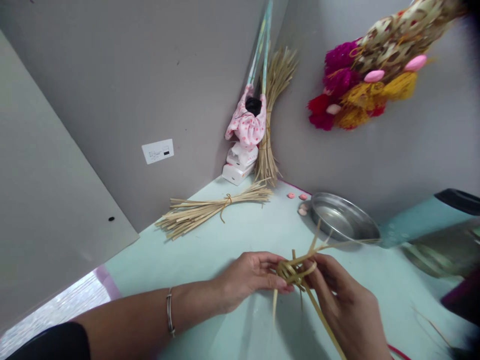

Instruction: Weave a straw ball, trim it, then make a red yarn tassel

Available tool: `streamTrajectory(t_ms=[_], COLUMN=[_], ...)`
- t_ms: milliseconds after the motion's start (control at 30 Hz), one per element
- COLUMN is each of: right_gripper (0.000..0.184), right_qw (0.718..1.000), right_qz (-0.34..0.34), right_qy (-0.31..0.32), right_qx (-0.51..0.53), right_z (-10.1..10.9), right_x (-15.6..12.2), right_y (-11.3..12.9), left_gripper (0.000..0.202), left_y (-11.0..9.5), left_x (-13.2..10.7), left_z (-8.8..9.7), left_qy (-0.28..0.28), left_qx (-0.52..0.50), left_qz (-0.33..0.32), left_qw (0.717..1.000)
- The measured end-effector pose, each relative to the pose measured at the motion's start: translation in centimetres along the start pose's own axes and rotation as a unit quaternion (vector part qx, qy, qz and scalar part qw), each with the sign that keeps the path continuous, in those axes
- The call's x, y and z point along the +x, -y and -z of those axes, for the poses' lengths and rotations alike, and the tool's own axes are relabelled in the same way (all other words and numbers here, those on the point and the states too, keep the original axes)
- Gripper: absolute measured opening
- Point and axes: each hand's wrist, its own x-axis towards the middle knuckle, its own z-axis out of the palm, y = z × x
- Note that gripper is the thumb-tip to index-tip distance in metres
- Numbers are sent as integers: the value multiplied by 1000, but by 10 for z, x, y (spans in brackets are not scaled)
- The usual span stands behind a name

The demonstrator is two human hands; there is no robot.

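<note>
A small woven piece of straw strips is held between my two hands above the pale green tabletop. My left hand grips its left side with thumb and fingers, and a silver bangle circles that wrist. On the right side, my right hand pinches the weave and a strip between thumb and fingers. Loose strip ends stick out upward, to the right and downward, one long strip running down past my right hand. Parts of the weave are hidden behind my fingers.
A tied straw bundle lies behind my left hand; another bundle leans in the corner beside a pink dotted bag on tissue packs. A metal bowl, pink beads and a teal bottle stand right. Tasselled ornaments hang above.
</note>
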Motion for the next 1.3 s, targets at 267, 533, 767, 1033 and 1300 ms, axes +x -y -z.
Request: streamTrajectory(t_ms=[267,533,767,1033,1300], right_gripper=[21,14,17,14,18], right_qw=[998,998,998,986,987], right_qz=[-31,4,20,-47,-49], right_qy=[26,-61,-17,-85,-57], right_qx=[46,8,50,132,139], right_z=[2,4,8,5,4], right_x=[1,-5,2,-1,2], right_y=[6,27,24,31,29], left_gripper=[49,49,48,48,45], left_y=[-3,-5,-4,-7,-4], left_x=[-1,0,-1,-2,-1], left_z=[-2,-1,-1,-5,-5], left_qy=[-8,18,17,17,7], left_qx=[3,12,24,24,24], left_qz=[2,-14,-11,-15,-22], left_qw=[1000,1000,1000,999,999])
